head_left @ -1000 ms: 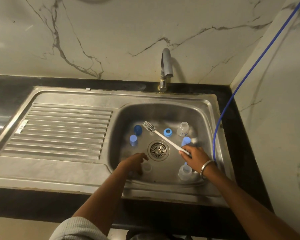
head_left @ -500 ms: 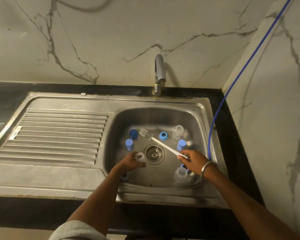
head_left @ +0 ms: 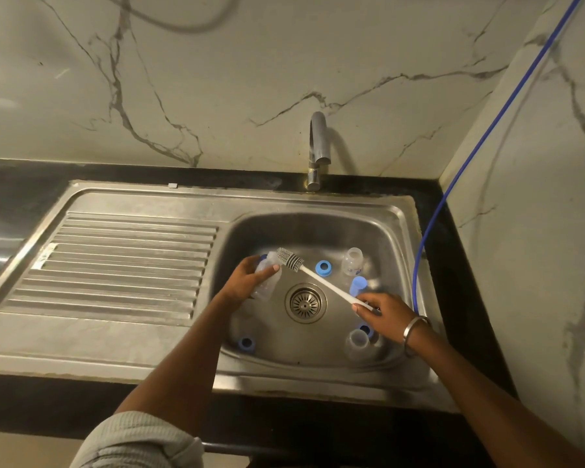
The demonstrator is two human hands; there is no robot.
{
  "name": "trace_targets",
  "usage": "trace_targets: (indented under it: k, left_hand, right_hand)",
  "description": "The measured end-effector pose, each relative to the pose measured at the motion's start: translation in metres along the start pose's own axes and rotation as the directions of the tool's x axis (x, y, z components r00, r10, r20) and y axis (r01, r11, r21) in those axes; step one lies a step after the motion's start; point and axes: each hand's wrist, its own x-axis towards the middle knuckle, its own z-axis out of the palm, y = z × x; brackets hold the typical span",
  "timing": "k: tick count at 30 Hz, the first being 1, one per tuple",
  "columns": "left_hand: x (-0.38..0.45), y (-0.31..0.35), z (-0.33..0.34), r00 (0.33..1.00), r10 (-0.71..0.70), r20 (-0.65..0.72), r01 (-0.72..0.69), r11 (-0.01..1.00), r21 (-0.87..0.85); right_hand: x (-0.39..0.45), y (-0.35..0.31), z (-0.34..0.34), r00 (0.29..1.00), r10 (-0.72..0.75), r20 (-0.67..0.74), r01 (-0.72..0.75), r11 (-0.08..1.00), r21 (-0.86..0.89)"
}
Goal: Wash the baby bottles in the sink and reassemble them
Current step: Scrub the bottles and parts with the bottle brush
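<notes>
In the head view, the steel sink point(head_left: 399, 211) basin holds loose bottle parts: a clear bottle point(head_left: 352, 261) upright near the back right corner, a blue ring point(head_left: 323, 267) beside it, a blue cap point(head_left: 358, 285), and another ring point(head_left: 246, 343) at the front left corner. The left hand point(head_left: 242, 282) grips a translucent bottle point(head_left: 267, 282) over the basin's left side; the right hand point(head_left: 384, 310) pinches the white handle of the bristled brush point(head_left: 318, 276), with its head just beside that bottle's mouth.

Bottle point(head_left: 352, 261) in sink point(head_left: 399, 211) — right of ring point(head_left: 323, 267)
</notes>
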Motion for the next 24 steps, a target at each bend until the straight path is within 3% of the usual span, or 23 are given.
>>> trace_targets:
  k: [4,9,13,16,19,24]
  left_hand:
    - [-0.001,0.005,-0.006,0.997,-0.068,-0.049,0.067,0.998,-0.021]
    - [0.002,0.007,-0.016,0.980,-0.171,0.104,0.172,0.985,-0.002]
    - [0.004,0.007,-0.025,0.976,-0.132,0.175,0.134,0.991,0.000]
    - [0.007,0.009,-0.027,0.994,-0.080,0.075,0.084,0.995,-0.059]
    - [0.009,0.008,-0.027,0.992,-0.088,-0.091,0.065,0.970,-0.234]
    - [0.010,0.001,-0.033,0.990,-0.058,-0.127,0.019,0.958,-0.286]
  right_hand:
    - [0.002,0.004,0.000,1.000,-0.005,0.008,0.005,1.000,0.000]
    - [0.004,0.009,0.002,1.000,0.003,-0.013,-0.003,1.000,-0.005]
    - [0.006,0.012,0.004,0.997,0.014,-0.070,-0.013,1.000,0.008]
    - [0.007,0.012,0.005,0.998,0.014,-0.062,-0.014,1.000,-0.001]
    - [0.007,0.014,0.003,0.998,-0.007,-0.069,0.008,1.000,0.015]
    - [0.004,0.014,0.003,0.998,-0.006,-0.056,0.006,1.000,0.001]
